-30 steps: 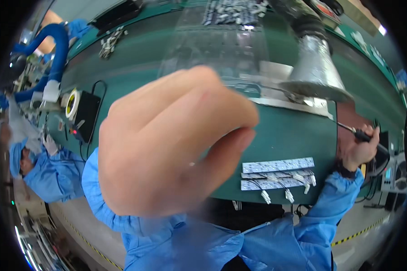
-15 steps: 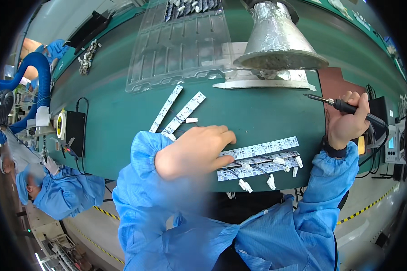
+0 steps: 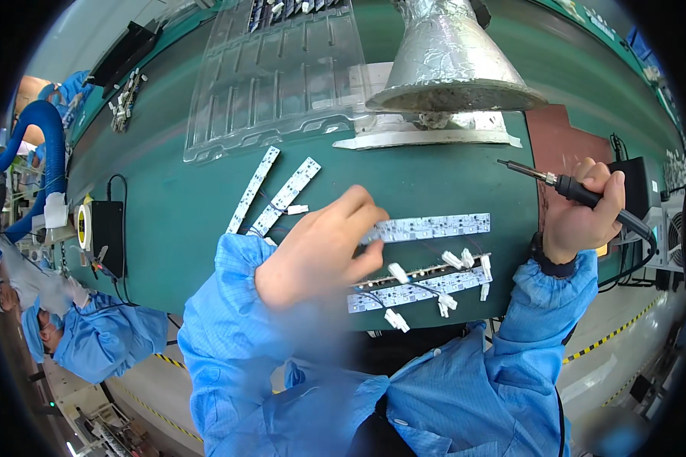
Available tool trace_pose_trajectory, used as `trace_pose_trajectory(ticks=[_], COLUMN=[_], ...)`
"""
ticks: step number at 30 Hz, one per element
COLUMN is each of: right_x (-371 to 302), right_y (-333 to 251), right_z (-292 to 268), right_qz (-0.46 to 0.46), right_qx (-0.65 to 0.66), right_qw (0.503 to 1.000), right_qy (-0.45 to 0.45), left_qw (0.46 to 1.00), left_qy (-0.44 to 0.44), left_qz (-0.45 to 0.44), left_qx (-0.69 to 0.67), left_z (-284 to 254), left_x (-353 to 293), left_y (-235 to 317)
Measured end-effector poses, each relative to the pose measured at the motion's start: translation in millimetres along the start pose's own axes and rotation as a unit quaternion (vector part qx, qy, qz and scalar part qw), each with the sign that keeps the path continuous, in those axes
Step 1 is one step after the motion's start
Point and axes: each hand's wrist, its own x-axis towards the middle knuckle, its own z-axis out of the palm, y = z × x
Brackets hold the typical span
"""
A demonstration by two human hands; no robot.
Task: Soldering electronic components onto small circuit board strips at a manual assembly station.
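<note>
My left hand [image 3: 324, 247] pinches the left end of a narrow white circuit board strip [image 3: 442, 227] between thumb and fingers. Below it lie other board strips [image 3: 423, 292] with white plug connectors [image 3: 395, 319] on short wires. Two more strips [image 3: 253, 190] rest slanted beyond my left wrist, one beside a white connector [image 3: 297, 209]. In my right hand [image 3: 583, 217] is a soldering iron [image 3: 575, 190], its tip pointing left above the bench, apart from the boards. Its black cord runs down past my wrist.
A clear plastic tray [image 3: 274, 87] lies at the back. Right of it stands a foil-covered metal funnel [image 3: 453, 65] on a white base. A brown mat [image 3: 549, 141] and a black box [image 3: 636, 183] are at right. A co-worker [image 3: 110, 335] sits at left, near a black box [image 3: 107, 236].
My left hand has taken hold of the upper board strip and moved it up, away from the strips below. My right hand still holds the soldering iron. The whole view has shifted slightly.
</note>
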Motion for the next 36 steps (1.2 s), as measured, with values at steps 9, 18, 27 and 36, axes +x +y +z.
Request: trace_pose_trajectory(ticks=[9,18,27,36], right_x=[-8,14,5,-59], right_y=[-8,-1,-7,-17], right_z=[5,-8,0,36], right_qz=[-0.067,-0.040,-0.107,-0.203], right_qx=[-0.019,0.013,-0.021,-0.065], right_qw=[0.997,0.998,0.992,0.944], right_qy=[-0.035,0.044,0.067,-0.254], left_qw=[0.992,0.961,0.940,0.966], left_qy=[-0.028,-0.067,0.066,0.097], left_qz=[-0.023,-0.084,-0.135,-0.110], left_qx=[-0.121,-0.256,-0.305,-0.214], left_z=[3,-18,12,28], left_x=[4,6,4,5], left_y=[-9,4,-6,-10])
